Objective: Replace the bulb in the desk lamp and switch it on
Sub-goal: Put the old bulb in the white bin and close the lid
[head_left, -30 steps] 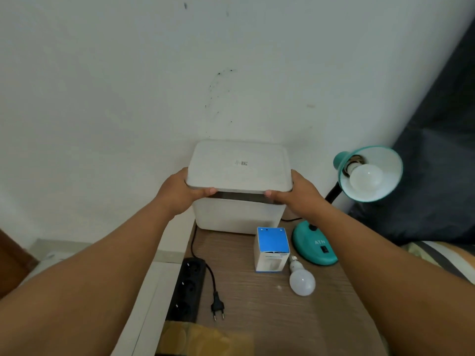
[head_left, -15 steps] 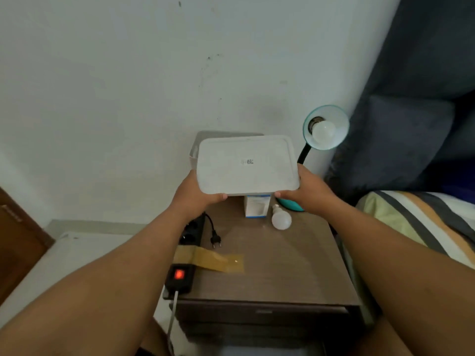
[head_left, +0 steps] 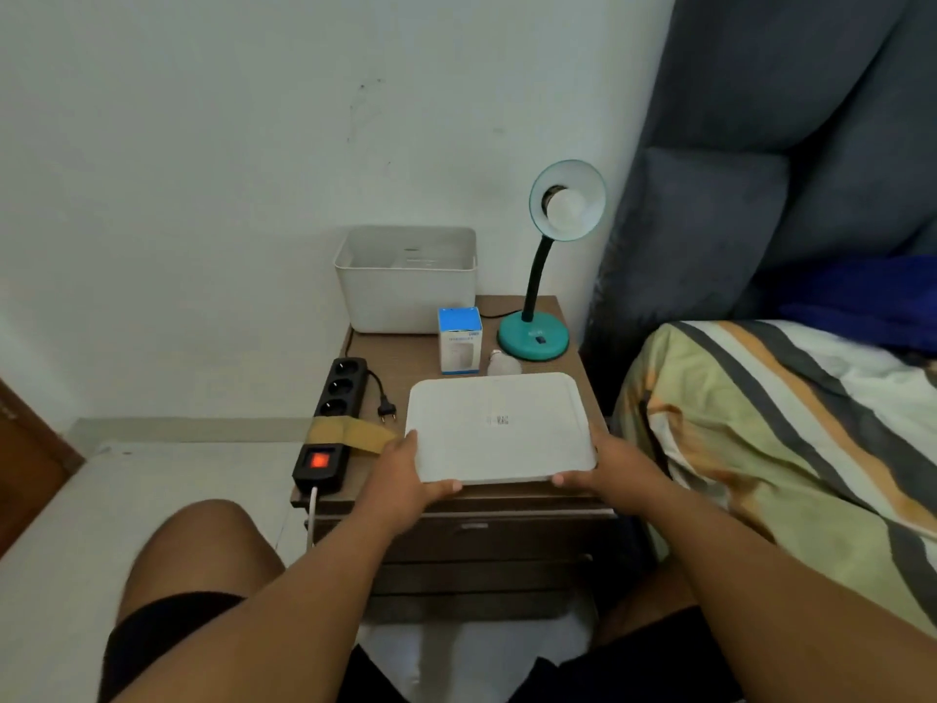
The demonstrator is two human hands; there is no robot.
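Observation:
A teal desk lamp (head_left: 533,337) stands at the back right of the bedside table (head_left: 400,352), its shade facing me with a white bulb (head_left: 567,209) in the socket. A loose white bulb (head_left: 502,365) lies beside a blue and white bulb box (head_left: 459,340). My left hand (head_left: 405,471) and my right hand (head_left: 606,461) grip the two sides of a white lid (head_left: 499,428), held flat low over the table's front. The lid hides part of the loose bulb.
The open white storage box (head_left: 405,281) stands at the back against the wall. A black power strip (head_left: 332,418) with a lit red switch is taped along the table's left edge, an unplugged plug (head_left: 388,409) beside it. A bed (head_left: 791,428) lies at the right.
Both hands lifted the lid off the white box and carried it toward me, down to the front of the table. The box now stands open.

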